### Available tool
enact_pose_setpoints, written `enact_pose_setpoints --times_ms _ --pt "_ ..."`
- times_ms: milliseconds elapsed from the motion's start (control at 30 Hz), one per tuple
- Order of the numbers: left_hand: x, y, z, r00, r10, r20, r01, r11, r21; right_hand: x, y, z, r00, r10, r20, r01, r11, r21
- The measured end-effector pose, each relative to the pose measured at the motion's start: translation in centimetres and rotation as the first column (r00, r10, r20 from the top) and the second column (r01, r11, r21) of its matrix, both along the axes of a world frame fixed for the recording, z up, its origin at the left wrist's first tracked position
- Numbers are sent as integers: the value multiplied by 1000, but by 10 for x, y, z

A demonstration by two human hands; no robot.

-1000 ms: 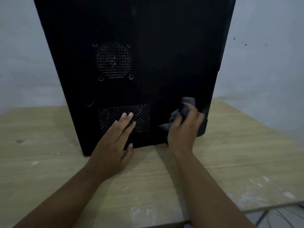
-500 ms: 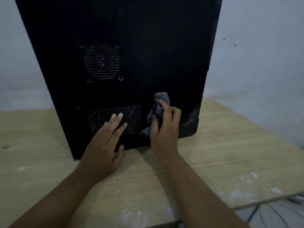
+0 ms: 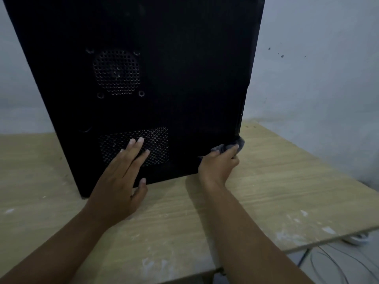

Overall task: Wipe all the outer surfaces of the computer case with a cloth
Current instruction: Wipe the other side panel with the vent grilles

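At the lower right corner of the upright computer case (image 3: pixel 184 78) on the bench (image 3: pixel 287 191), right hand (image 3: pixel 218 167) fingers (image 3: pixel 231 153) grip the grey cloth (image 3: pixel 222 148), left hand (image 3: pixel 121 181) flat and open on the lower vent (image 3: pixel 158 144), tall panel rising up-left of the cloth.

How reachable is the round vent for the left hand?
Probably yes: the left hand lies flat on the lower vent, and the case panel up to the round vent is bare.

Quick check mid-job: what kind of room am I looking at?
Probably a bare workroom or spare room: a plain wooden table flecked with white spots, a marked pale wall, and loose cables on the floor beside it.
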State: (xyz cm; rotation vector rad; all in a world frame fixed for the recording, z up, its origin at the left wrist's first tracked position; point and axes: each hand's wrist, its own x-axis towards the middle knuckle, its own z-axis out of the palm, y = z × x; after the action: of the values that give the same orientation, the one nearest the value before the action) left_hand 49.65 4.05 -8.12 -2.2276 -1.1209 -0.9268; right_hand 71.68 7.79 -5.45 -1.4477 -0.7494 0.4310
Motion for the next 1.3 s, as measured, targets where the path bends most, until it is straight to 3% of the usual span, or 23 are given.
enact_pose_setpoints --times_ms 133,200,400,500,700,833,1033,1200,1300 --pt "-2 0 1 1000 2 -1 -2 1000 -9 -5 -9 4 956 38 292 -92 981 172" --pt "-2 -1 1 1000 4 1 -4 1000 -14 -6 -6 5 934 30 357 -110 973 205" --pt "0 0 1 1000 8 1 -8 1000 -11 -4 -2 3 996 86 30 -84 995 -57" --pt "0 0 0 1000 2 8 -2 1000 -13 -4 -7 4 986 164 23 -161 982 -99" --pt "0 0 0 1000 8 9 -8 1000 -18 -27 -21 6 893 209 399 -261 962 79" --pt "0 0 0 1000 10 -2 -10 1000 -10 -32 -22 2 817 187 546 -292 950 111" --pt "0 0 1 1000 16 -14 -16 1000 -15 -50 -24 -3 634 245 733 -477 870 122" --pt "-1 0 1 1000 15 -11 -16 1000 -13 -40 -17 3 739 186 648 -369 916 158" --pt "-2 1 0 1000 13 -6 -13 1000 -18 -22 -9 8 898 119 423 -199 968 150"
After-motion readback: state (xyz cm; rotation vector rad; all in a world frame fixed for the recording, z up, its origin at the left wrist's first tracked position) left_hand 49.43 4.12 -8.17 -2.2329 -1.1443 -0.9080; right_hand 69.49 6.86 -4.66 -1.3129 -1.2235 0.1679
